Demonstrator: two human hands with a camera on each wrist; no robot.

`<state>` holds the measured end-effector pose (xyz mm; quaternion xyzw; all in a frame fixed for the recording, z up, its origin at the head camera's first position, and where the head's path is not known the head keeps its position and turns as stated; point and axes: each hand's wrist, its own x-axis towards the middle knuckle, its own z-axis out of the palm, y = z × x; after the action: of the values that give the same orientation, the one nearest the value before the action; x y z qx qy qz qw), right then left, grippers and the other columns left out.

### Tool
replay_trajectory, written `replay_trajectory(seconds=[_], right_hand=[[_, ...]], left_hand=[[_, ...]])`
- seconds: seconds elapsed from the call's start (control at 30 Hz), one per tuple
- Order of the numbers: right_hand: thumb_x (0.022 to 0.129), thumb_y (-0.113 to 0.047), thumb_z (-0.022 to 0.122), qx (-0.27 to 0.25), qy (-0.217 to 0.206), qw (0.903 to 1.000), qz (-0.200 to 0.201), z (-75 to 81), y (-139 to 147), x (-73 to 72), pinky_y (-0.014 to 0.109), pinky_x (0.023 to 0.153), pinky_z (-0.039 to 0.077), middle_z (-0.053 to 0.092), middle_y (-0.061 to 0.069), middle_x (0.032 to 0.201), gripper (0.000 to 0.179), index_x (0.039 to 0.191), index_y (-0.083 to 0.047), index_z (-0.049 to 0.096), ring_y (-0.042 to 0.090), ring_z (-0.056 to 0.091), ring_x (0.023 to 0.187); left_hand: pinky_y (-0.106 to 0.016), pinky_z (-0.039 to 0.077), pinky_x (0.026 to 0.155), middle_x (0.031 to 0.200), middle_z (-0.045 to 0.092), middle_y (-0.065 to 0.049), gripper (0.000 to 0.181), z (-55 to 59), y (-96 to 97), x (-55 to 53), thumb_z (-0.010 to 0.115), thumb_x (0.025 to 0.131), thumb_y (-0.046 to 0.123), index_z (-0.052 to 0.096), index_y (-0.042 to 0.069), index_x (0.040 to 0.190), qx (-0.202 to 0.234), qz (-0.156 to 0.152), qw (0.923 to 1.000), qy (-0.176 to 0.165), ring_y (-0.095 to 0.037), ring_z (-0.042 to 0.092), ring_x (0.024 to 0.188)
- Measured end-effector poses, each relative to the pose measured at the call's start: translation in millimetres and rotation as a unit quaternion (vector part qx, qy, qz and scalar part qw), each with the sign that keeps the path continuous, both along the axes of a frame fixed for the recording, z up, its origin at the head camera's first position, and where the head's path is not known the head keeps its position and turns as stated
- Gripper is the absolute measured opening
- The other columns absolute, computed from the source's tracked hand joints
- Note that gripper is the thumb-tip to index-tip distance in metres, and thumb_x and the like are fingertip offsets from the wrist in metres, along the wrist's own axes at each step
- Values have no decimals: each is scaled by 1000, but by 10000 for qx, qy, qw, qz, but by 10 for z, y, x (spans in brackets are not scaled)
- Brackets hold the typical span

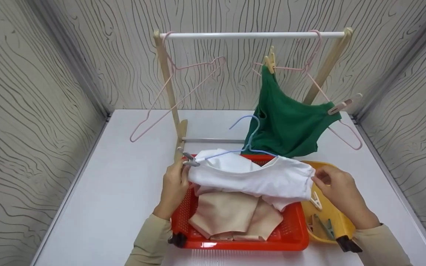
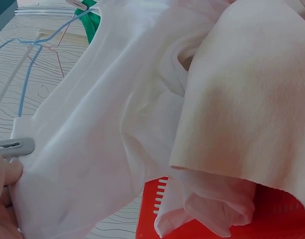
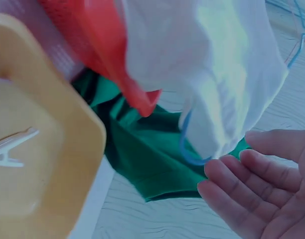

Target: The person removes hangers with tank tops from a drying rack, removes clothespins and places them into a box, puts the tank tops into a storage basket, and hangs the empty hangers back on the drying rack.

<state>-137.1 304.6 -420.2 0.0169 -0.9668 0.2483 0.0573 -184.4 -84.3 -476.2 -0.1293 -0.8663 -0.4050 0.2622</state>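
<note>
A white sleeveless top [image 1: 250,179] hangs on a blue hanger [image 1: 252,138], held over the red basket. A grey clothespin [image 1: 190,159] clips its left shoulder to the hanger. Just below that clothespin, my left hand [image 1: 174,186] pinches the top's left edge, as the left wrist view also shows. At the top's right edge is my right hand [image 1: 340,192]. Its fingers [image 3: 232,179] are spread and relaxed in the right wrist view, with the thumb at the cloth; whether they touch it is hard to tell. The hanger's blue end [image 3: 187,144] pokes out beneath the cloth there.
Beige cloth [image 1: 227,214] lies in the red basket [image 1: 296,236]. Beside it, a yellow basin [image 1: 337,218] holds several clothespins. Behind stands a rack with a white rail [image 1: 253,35], bearing a bare pink hanger [image 1: 154,107] and a green top [image 1: 287,122] pinned to another.
</note>
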Motion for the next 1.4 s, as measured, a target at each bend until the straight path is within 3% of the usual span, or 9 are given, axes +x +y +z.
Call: replay_trajectory(seconds=[0.3, 0.57, 0.87, 1.1, 1.4], right_hand=[[84, -7, 71, 14, 498, 9979, 417, 113, -219, 20, 47, 79, 58, 69, 16, 91, 17, 97, 2, 64, 33, 69, 85], [80, -6, 75, 43, 981, 9928, 689, 136, -430, -21, 43, 75, 59, 70, 10, 86, 16, 92, -2, 66, 23, 68, 79], [82, -8, 74, -266, 879, 9922, 838, 167, -683, -48, 41, 79, 60, 71, 5, 90, 14, 94, -6, 67, 18, 67, 82], [81, -8, 75, -265, 1169, 9855, 1200, 179, -809, -92, 36, 77, 60, 71, 2, 85, 13, 89, -9, 65, 14, 66, 79], [83, -10, 73, -438, 1006, 9826, 1502, 199, -991, -104, 34, 80, 60, 71, 6, 92, 17, 98, -7, 67, 16, 68, 82]], left_hand=[[-47, 54, 83, 102, 70, -17, 16, -5, 0, 1, 56, 93, 1, 61, -1, 108, 13, -20, 10000, 15, -32, 66, 93], [-47, 54, 83, 102, 70, -16, 14, -15, 5, -9, 56, 93, 0, 61, -1, 106, 21, -64, 9999, 128, -32, 66, 93], [-46, 54, 84, 103, 70, -15, 14, -14, 18, -18, 56, 93, 0, 61, -1, 106, 74, -129, 9997, 177, -30, 66, 94], [-46, 54, 83, 102, 71, -15, 13, -11, 28, -18, 57, 92, 0, 62, -1, 104, 88, -114, 9996, 234, -30, 66, 93], [-46, 54, 82, 103, 71, -16, 15, -4, 40, -19, 57, 92, -1, 62, -2, 106, 68, -77, 9997, 242, -31, 66, 93]])
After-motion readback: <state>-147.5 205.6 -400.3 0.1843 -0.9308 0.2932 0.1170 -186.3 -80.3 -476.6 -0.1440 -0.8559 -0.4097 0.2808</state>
